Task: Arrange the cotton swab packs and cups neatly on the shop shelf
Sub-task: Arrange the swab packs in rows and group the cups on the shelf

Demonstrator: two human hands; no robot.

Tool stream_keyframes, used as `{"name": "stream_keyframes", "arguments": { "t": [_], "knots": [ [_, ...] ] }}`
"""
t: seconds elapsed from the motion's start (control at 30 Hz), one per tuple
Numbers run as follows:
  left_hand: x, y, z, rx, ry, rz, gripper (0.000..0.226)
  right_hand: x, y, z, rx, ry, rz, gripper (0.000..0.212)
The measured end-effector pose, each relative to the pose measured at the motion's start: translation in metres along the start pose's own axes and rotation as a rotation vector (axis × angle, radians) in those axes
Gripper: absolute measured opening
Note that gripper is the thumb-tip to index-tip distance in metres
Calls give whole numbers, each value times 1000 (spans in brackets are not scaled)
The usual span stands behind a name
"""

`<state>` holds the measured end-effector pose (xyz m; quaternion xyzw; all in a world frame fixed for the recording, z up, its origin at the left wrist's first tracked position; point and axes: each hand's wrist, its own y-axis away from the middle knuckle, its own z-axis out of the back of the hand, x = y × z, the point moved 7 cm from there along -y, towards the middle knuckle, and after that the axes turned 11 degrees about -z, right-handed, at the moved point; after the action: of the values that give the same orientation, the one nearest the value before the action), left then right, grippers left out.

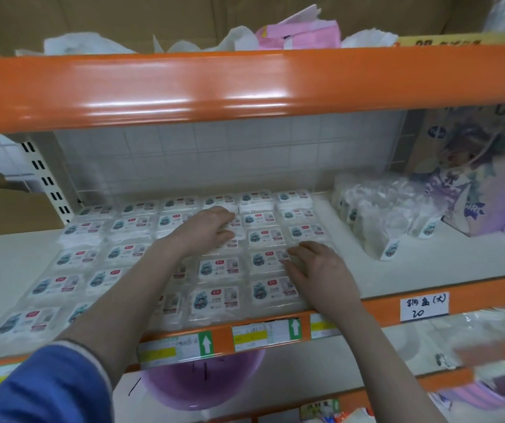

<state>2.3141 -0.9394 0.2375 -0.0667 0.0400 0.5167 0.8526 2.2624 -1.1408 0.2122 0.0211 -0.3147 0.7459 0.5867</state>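
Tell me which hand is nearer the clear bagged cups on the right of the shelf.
Right. The right hand rests on the cotton swab packs at the grid's right edge, just left of the bagged cups. The left hand lies farther left, mid-grid.

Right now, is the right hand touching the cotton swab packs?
Touching. The head view shows the right hand with fingers lying flat on the cotton swab packs.
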Motion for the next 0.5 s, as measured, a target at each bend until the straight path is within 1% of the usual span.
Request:
{"name": "stream_keyframes", "arguments": {
  "t": [0.2,0.5],
  "knots": [
    [5,-4,2,-34,-14,-18,47,0,0,-1,-7,-8,-5,23],
    [14,-5,2,-39,-35,-5,47,0,0,-1,8,8,-19,25]
  ]
}}
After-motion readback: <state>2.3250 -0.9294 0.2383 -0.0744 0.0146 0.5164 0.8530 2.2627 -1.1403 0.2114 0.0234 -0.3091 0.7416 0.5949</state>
